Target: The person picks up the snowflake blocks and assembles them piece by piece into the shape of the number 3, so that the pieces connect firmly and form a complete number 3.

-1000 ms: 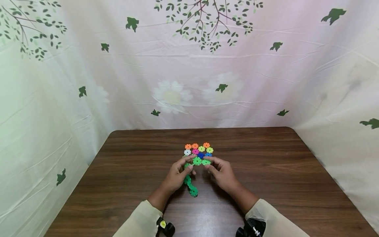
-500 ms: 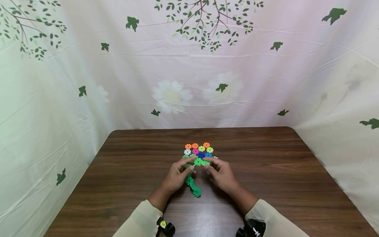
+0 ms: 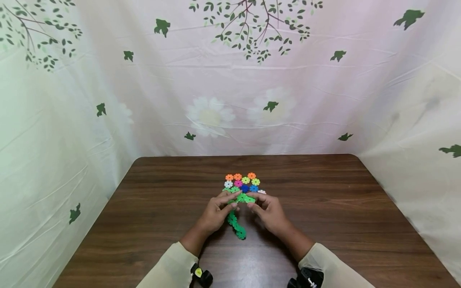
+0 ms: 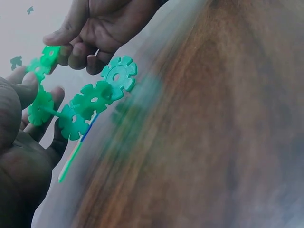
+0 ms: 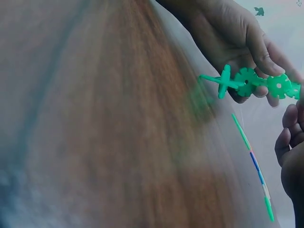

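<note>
Chain of green discs [image 3: 232, 219], raised above wooden table [image 3: 324, 200]; left hand [image 3: 214, 213] pinches it partway along, right hand [image 3: 271, 213] pinches one end. Coloured discs [image 3: 245, 188] lie flat just beyond.

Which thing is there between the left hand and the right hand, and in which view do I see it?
Part of a chain of green flower-shaped pieces spans from the left hand to the right hand; the head view shows this.

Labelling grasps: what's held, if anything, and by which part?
A chain of green, flower-shaped plastic discs: left hand pinches it partway along, right hand the end disc farther from the person.
</note>
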`<state>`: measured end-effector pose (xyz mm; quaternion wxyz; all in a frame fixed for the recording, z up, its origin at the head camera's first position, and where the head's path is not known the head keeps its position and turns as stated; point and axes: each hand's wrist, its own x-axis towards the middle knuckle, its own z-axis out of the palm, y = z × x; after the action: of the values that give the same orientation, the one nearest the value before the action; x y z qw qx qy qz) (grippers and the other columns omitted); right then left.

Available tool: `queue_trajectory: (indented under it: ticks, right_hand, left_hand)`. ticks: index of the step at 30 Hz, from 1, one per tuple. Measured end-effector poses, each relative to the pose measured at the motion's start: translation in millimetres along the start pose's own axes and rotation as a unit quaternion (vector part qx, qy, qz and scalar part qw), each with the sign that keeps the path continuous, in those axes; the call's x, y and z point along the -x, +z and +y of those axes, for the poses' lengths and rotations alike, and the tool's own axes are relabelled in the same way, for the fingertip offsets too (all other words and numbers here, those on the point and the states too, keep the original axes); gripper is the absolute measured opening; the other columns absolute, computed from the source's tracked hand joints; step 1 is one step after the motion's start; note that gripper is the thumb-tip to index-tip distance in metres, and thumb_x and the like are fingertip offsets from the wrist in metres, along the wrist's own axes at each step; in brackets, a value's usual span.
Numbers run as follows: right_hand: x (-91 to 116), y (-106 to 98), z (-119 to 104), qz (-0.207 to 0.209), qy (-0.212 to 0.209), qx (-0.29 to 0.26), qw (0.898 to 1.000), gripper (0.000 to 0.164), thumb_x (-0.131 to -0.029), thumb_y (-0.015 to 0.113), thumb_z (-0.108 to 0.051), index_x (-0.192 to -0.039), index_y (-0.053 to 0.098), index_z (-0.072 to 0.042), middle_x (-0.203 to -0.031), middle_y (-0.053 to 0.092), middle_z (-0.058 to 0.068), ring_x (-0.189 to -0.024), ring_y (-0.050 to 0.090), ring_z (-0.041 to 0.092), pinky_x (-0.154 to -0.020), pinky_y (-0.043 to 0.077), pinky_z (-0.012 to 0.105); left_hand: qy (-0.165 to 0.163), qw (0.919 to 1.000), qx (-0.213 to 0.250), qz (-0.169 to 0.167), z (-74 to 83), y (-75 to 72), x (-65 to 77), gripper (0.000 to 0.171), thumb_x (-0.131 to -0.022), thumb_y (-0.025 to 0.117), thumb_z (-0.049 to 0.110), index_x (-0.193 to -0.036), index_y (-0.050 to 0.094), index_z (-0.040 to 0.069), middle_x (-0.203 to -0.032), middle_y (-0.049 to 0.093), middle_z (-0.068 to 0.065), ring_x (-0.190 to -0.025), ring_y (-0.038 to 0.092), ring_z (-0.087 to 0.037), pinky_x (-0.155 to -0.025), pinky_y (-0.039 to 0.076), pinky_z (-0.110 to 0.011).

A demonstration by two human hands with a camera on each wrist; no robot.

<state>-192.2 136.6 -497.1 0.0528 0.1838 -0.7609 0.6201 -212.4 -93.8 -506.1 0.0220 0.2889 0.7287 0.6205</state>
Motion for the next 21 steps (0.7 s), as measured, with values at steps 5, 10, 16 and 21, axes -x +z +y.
queue_trajectory:
  ticks: [5,10,16,21]
  right_hand:
    - [-1.1,0.9,0.9,0.002,0.000,-0.001,1.000,0.037,-0.105,0.071,-0.004,-0.140,0.068,0.007,-0.107,0.075,0.030,-0.086,0.066,0.002,-0.075,0.058,0.021]
    - [-4.8,1.4,8.1,0.032,-0.045,-0.001,0.998,0.048,-0.099,0.074,0.003,-0.145,0.061,0.010,-0.099,0.068,0.022,-0.084,0.064,0.003,-0.070,0.055,0.020]
    - [-6.3,-0.4,10.4,0.066,-0.055,0.015,0.996,0.046,-0.094,0.078,0.007,-0.139,0.065,0.010,-0.095,0.069,0.021,-0.079,0.059,0.003,-0.067,0.050,0.019]
    - [-7.9,-2.1,10.0,0.097,-0.034,0.029,0.994,0.042,-0.094,0.080,0.005,-0.134,0.068,0.009,-0.095,0.070,0.018,-0.080,0.059,0.004,-0.070,0.052,0.020]
  left_hand:
    - [0.002,0.9998,0.018,0.005,-0.3,-0.1,-0.7,0.042,-0.113,0.058,0.006,-0.153,0.059,-0.003,-0.127,0.063,-0.034,-0.103,0.074,-0.047,-0.091,0.060,-0.022]
    - [0.016,0.9974,0.058,0.040,-2.5,0.7,-2.1,0.041,-0.112,0.057,0.001,-0.152,0.056,-0.007,-0.137,0.064,-0.037,-0.104,0.077,-0.039,-0.091,0.061,-0.023]
    - [0.061,0.9893,0.078,0.107,0.0,0.1,-4.5,0.040,-0.109,0.060,-0.003,-0.147,0.055,-0.014,-0.132,0.062,-0.040,-0.105,0.077,-0.014,-0.094,0.061,-0.022]
    - [0.096,0.9825,0.071,0.143,-0.3,1.5,-5.9,0.039,-0.105,0.061,-0.010,-0.143,0.055,-0.019,-0.134,0.058,-0.040,-0.110,0.075,-0.006,-0.098,0.061,-0.022]
